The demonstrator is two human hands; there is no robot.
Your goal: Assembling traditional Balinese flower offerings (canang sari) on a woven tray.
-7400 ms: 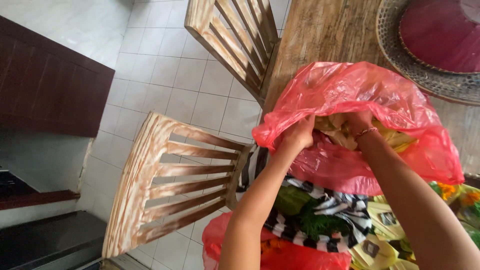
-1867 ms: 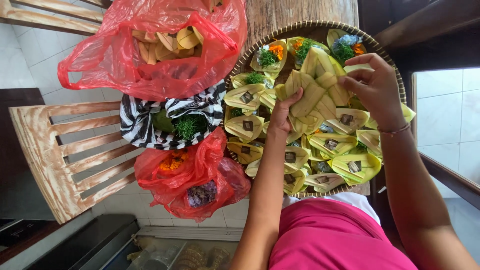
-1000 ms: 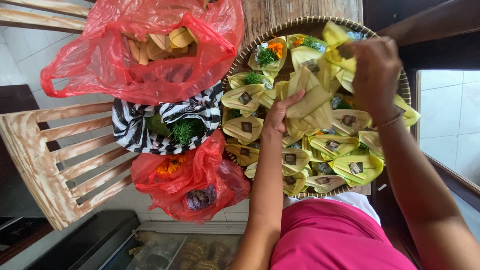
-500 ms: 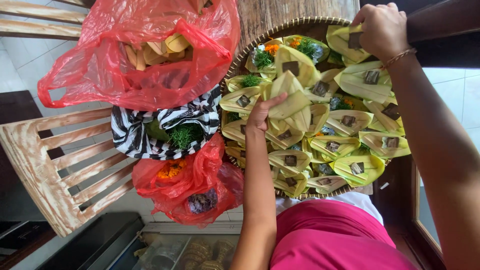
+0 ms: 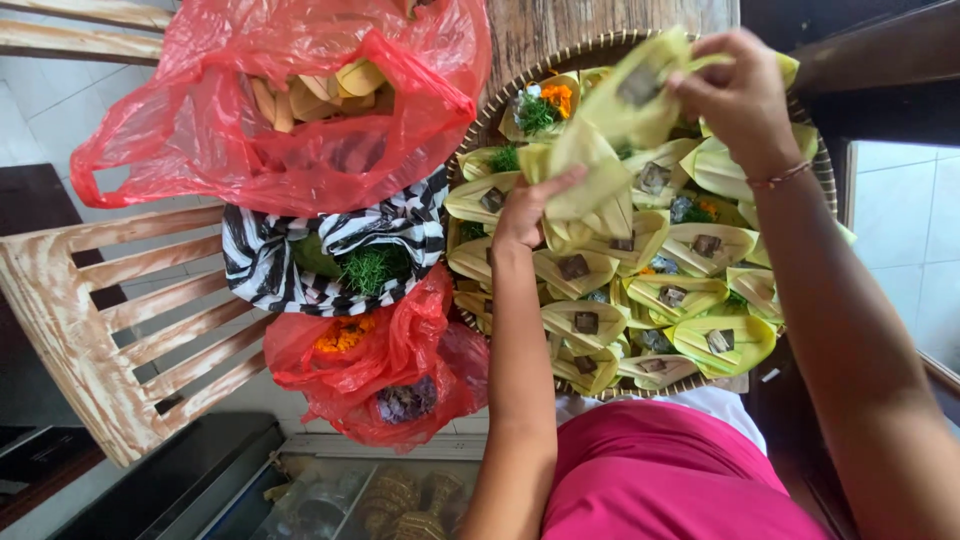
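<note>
Where woven tray [image 5: 480,125] sits, wooden table [image 5: 590,25], chair [image 5: 110,330], tiled floor [image 5: 45,100]

The leaf cups [image 5: 690,338] are yellow-green, each with a small brown square. The tray [image 5: 500,105] is tan. The big bag [image 5: 230,150] is red, see-through; the lower bag [image 5: 400,350] is red too, with orange flowers [image 5: 340,335]. The cloth [image 5: 265,260] is black-and-white striped. The shirt [image 5: 670,480] is pink. The chair [image 5: 110,330] is pale streaked wood.

Wooden table [image 5: 560,30] with a loaded tray
A round woven tray [image 5: 500,105] of folded leaf cups [image 5: 720,340] rests under the fingers.
</note>
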